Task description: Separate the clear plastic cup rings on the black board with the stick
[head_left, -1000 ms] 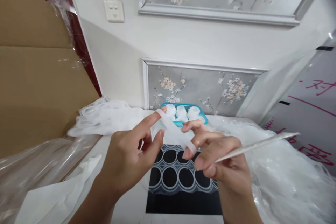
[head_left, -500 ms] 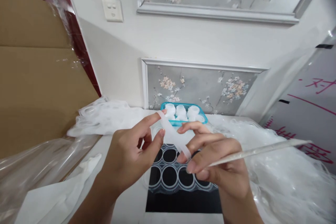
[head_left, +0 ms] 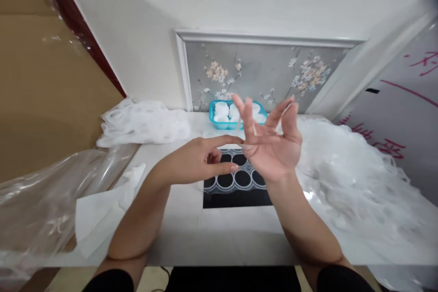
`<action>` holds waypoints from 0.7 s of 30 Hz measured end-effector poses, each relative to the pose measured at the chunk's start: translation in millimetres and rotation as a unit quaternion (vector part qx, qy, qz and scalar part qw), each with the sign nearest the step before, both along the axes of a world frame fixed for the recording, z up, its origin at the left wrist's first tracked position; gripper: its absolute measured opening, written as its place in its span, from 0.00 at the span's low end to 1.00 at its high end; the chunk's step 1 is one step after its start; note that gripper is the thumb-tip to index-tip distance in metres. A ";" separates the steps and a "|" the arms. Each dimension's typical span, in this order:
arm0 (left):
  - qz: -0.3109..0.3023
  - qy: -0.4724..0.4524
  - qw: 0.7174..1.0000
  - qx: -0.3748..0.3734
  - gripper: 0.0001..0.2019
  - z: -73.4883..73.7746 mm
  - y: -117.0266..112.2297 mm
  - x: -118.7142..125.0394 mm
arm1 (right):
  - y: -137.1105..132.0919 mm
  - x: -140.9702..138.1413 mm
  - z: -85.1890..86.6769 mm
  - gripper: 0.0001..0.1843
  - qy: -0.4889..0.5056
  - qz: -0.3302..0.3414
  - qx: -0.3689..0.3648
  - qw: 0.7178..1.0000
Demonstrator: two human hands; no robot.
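My left hand (head_left: 201, 159) reaches in from the left, with its index finger straight and its thumb apart. The index tip meets the fingers of my right hand, where a faint, blurred translucent white band (head_left: 238, 128) shows. My right hand (head_left: 273, 146) is turned palm up, two fingers raised and its thumb and index pinched together. A thin white edge shows at that pinch; the white stick is mostly hidden there. Below both hands lies a black mat (head_left: 236, 200) bearing clear rings (head_left: 242, 178) in rows. Behind them a blue basket (head_left: 222, 125) holds several white rolled pieces (head_left: 221, 109).
Heaps of translucent white rings lie on the left (head_left: 143, 123) and right (head_left: 349, 169) of the white table (head_left: 226, 232). White paper (head_left: 99, 214) and clear plastic film (head_left: 44, 200) are at left, beside a cardboard box (head_left: 44, 91). A wall stands behind.
The view has tilted down. My right hand has turned palm up and risen, its stick swinging mostly out of sight. My left index has straightened towards it; the band now barely shows.
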State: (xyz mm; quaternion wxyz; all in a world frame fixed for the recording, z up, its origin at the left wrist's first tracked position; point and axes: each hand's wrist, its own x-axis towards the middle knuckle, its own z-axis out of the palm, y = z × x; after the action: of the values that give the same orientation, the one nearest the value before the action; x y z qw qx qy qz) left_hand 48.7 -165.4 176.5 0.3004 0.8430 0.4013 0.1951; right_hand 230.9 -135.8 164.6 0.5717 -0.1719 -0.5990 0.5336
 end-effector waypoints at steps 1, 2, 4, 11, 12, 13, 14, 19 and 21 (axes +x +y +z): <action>-0.005 0.017 1.000 0.006 0.29 -8.9 -1.4 -1.4 | -2.0 0.8 -2.4 0.25 -0.006 -0.028 -0.004 1.000; 0.000 0.036 0.999 0.023 0.31 -21.3 -3.4 -3.8 | -3.2 0.6 -7.9 0.21 -0.010 -0.060 -0.010 0.998; 0.025 0.074 0.993 0.094 0.31 -55.1 -9.2 -12.0 | -3.7 -3.2 -29.1 0.14 -0.040 -0.106 -0.023 0.993; -0.062 0.119 0.892 0.432 0.12 -157.7 -36.6 -49.8 | -5.7 -24.3 -141.9 0.10 -0.329 -0.012 -0.049 0.943; -0.064 0.116 0.885 0.445 0.13 -161.8 -39.2 -51.5 | -5.6 -25.5 -151.3 0.10 -0.344 -0.008 -0.044 0.938; -0.063 0.117 0.883 0.450 0.14 -164.1 -41.2 -52.1 | -5.4 -26.2 -157.9 0.11 -0.355 -0.004 -0.044 0.934; -0.058 0.120 0.884 0.447 0.16 -165.3 -42.5 -51.7 | -4.9 -26.6 -162.3 0.11 -0.364 -0.002 -0.045 0.930; -0.013 0.141 0.898 0.416 0.23 -170.9 -44.0 -47.3 | -3.9 -25.7 -167.6 0.09 -0.408 -0.015 -0.011 0.913; -0.007 0.146 0.901 0.408 0.24 -173.2 -44.3 -47.1 | -4.7 -25.3 -168.6 0.09 -0.413 -0.016 -0.001 0.911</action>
State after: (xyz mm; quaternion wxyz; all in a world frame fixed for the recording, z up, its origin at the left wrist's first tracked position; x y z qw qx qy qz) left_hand 1.6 -209.7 3.4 -0.1307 0.9136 0.3199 0.2141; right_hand 205.6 -140.5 -4.0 0.2816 -0.3867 -0.7784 0.4065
